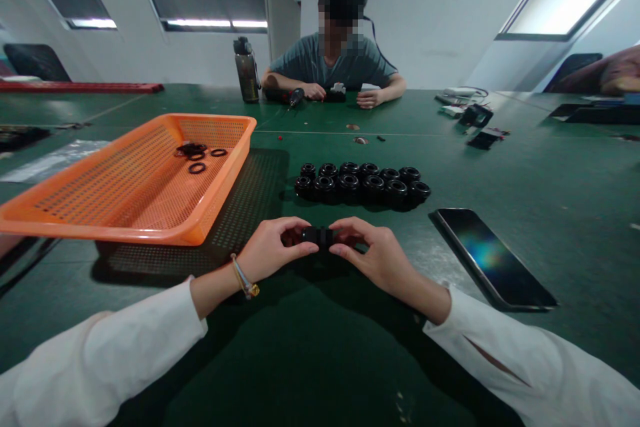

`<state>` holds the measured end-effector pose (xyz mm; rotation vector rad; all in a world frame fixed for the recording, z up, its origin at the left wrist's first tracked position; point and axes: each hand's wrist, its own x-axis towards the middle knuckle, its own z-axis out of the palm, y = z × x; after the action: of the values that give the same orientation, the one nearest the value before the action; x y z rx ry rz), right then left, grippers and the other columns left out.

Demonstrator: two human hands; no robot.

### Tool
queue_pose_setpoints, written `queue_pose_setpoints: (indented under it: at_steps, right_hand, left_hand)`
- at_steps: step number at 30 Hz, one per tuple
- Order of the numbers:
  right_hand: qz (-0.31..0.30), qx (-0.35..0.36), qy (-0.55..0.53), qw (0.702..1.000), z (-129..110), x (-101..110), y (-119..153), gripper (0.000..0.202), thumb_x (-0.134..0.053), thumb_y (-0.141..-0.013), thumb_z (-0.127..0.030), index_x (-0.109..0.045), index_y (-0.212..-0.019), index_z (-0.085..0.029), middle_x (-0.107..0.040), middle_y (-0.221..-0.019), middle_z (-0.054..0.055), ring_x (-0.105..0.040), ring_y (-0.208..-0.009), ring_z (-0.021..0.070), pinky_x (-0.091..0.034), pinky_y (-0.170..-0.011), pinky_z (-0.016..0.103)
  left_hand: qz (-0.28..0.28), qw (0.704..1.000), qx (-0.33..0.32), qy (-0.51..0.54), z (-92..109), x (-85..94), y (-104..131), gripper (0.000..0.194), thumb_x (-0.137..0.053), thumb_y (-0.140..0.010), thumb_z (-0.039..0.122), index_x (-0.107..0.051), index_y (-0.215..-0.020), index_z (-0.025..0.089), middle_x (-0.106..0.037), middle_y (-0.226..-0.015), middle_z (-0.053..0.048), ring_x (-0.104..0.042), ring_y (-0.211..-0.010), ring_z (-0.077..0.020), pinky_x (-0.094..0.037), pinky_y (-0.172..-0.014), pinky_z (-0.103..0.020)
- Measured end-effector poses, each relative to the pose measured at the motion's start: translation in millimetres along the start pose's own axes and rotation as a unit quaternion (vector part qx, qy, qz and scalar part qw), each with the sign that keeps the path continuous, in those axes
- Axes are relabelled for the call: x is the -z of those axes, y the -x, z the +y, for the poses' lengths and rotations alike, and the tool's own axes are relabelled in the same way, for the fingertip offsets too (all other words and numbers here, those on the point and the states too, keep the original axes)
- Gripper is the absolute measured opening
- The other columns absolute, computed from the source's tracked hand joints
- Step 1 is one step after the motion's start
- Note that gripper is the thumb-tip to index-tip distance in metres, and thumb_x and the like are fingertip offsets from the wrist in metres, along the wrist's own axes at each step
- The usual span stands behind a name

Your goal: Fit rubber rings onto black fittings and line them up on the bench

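Note:
Between my two hands is a small black cylindrical part (pixel 318 236), held level just above the green table. My left hand (pixel 273 245) pinches its left end between thumb and fingers. At the right end, my right hand (pixel 373 250) grips it the same way. The fingers cover both ends, so its full shape is hidden. Just beyond my hands stand two rows of glossy black round parts (pixel 349 185), each with a hole in the top. To the left, an orange plastic basket (pixel 200 230) holds several black rings (pixel 197 168).
A smartphone (pixel 493 257) lies on the right. Across the table (pixel 320 360) sits a person (pixel 333 57) with both hands near small items. A dark bottle (pixel 246 71) stands at the back, with electronic parts (pixel 476 117) at back right. A clear plastic bag (pixel 55 159) lies behind the basket.

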<state>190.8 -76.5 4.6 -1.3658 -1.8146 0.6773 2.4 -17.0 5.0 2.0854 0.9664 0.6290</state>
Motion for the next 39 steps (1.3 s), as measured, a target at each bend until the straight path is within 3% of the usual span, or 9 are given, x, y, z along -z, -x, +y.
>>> queue_pose_setpoints:
  at_steps: [8, 39]
  right_hand:
    - [-0.007, 0.002, -0.012, 1.000, 1.8, -0.5, 1.0, 0.027, -0.062, -0.069, -0.008, -0.058, -0.094, -0.018, -0.070, -0.078, 0.002, -0.067, -0.072, 0.0167, -0.054, -0.067, 0.029]
    - [-0.005, -0.001, 0.041, 0.999, 3.8, -1.1, -1.6, 0.021, -0.064, -0.072, -0.017, -0.064, -0.093, -0.018, -0.069, -0.070, 0.001, -0.064, -0.064, 0.0154, -0.050, -0.060, 0.026]
  left_hand:
    - [-0.005, 1.000, 0.003, 0.007, 0.3, -0.6, 0.0, 0.028, -0.064, -0.072, 0.034, -0.064, -0.090, 0.013, -0.067, -0.077, -0.003, -0.058, -0.065, -0.0151, -0.045, -0.058, -0.023]
    - [0.002, 1.000, -0.014, -0.012, -1.1, 0.2, 0.0, 0.026, -0.065, -0.072, 0.034, -0.065, -0.088, 0.014, -0.066, -0.073, -0.001, -0.057, -0.062, -0.0136, -0.044, -0.055, -0.022]
